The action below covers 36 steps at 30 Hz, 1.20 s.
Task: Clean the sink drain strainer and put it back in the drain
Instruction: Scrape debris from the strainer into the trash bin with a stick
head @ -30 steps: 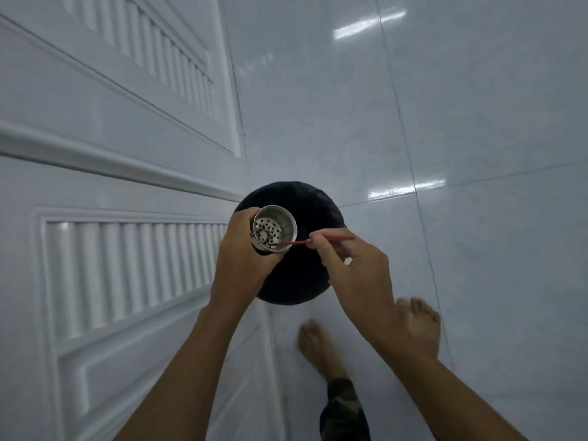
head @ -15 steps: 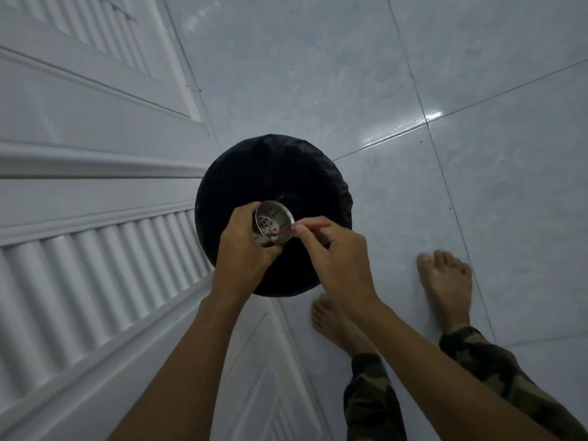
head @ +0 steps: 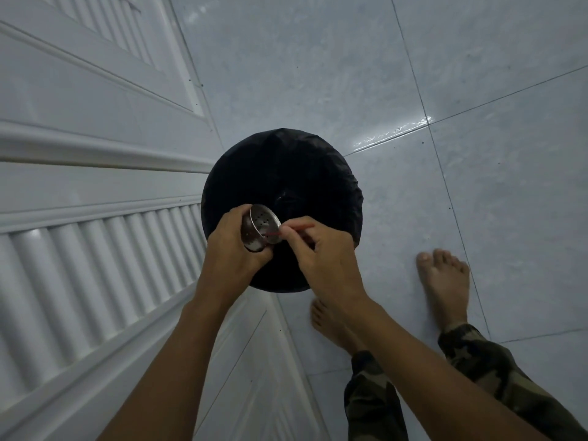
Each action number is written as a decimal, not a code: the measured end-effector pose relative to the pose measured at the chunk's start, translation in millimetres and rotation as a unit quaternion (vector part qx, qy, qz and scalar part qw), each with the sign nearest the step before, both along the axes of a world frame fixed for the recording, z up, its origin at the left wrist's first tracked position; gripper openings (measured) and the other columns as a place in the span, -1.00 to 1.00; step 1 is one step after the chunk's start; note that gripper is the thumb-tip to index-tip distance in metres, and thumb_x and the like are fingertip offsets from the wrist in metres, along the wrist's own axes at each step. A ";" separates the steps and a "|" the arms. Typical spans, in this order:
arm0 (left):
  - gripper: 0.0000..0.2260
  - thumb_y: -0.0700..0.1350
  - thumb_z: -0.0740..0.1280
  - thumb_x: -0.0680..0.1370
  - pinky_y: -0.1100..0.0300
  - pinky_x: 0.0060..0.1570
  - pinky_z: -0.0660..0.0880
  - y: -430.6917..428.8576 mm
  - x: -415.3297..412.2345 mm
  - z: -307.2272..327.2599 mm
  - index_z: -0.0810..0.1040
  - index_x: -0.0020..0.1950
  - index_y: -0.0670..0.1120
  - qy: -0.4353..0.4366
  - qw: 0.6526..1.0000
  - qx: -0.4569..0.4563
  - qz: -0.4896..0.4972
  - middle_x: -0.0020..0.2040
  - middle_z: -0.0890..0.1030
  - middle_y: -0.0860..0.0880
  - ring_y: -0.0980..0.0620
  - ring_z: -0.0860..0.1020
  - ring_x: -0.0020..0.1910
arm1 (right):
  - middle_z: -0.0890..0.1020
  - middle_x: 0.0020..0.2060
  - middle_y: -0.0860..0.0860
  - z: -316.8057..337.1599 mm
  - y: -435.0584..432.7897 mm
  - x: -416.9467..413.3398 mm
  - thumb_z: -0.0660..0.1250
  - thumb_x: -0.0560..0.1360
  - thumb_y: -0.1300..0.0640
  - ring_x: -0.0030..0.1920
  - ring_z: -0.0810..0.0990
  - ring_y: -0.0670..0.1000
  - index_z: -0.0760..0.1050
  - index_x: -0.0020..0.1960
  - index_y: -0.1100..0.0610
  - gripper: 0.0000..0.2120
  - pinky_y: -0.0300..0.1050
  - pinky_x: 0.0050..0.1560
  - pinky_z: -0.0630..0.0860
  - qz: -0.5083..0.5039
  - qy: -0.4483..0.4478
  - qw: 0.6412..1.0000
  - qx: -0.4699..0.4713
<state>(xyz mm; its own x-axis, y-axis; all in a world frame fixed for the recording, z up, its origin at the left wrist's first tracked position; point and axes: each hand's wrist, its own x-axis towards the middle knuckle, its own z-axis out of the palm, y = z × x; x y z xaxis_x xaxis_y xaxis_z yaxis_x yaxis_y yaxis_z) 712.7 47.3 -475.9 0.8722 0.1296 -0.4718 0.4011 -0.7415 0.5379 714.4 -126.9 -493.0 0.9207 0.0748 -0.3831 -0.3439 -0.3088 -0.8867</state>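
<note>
A small steel cup-shaped drain strainer (head: 262, 227) with holes in its bottom is gripped by my left hand (head: 232, 249), tilted with its mouth facing right. My right hand (head: 321, 253) pinches a thin red stick (head: 292, 230) whose tip reaches inside the strainer. Both hands hover over a round bin lined with a black bag (head: 283, 186) on the floor. The sink and its drain are out of view.
A white louvred door (head: 95, 218) fills the left side, close to the bin. Pale glossy floor tiles (head: 477, 154) spread to the right. My two bare feet (head: 445, 281) and camouflage trouser legs stand just below and right of the bin.
The view has tipped further down, so the bin and feet show more fully. The strainer has turned from facing me to facing right. The red stick still pokes inside it.
</note>
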 end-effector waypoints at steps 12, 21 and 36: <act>-0.31 -0.07 0.62 0.37 0.15 0.22 0.54 17.2 -12.3 1.9 0.46 0.46 -0.03 0.013 0.999 0.017 -0.039 0.27 0.57 -0.01 0.04 0.55 0.20 | 0.74 -0.07 0.00 -3.2 2.9 -7.4 0.36 0.64 0.14 -0.08 0.68 -0.06 0.68 0.15 0.15 -0.83 -0.17 0.01 0.62 0.012 -0.056 0.993 -0.106; -0.29 0.01 0.61 0.36 0.33 -0.01 0.40 28.0 -8.9 -0.3 0.46 0.47 0.04 0.071 0.996 0.044 -0.038 0.20 0.50 -0.03 0.02 0.51 0.15 | 0.71 -0.14 -0.13 -11.7 0.8 -10.5 0.36 0.64 0.10 -0.18 0.65 -0.23 0.67 0.08 0.08 -0.88 -0.36 -0.14 0.61 -0.076 0.056 0.995 -0.015; -0.46 0.12 0.62 0.39 0.20 0.02 0.59 29.8 6.6 7.6 0.49 0.30 0.19 0.123 0.990 -0.060 0.028 0.10 0.66 0.14 0.16 0.65 0.06 | 0.68 -0.19 -0.14 -14.2 -7.0 5.9 0.35 0.64 0.07 -0.22 0.66 -0.15 0.67 0.08 0.08 -0.86 -0.20 -0.21 0.67 -0.056 0.079 0.995 -0.028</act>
<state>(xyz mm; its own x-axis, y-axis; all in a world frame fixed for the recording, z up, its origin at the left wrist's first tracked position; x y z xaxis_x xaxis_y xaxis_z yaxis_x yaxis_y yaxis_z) 719.3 77.1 -468.3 0.7214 0.1051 -0.6845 0.5705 -0.6505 0.5014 720.3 -133.9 -507.3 0.8502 -0.0509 -0.5240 -0.5125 -0.3079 -0.8016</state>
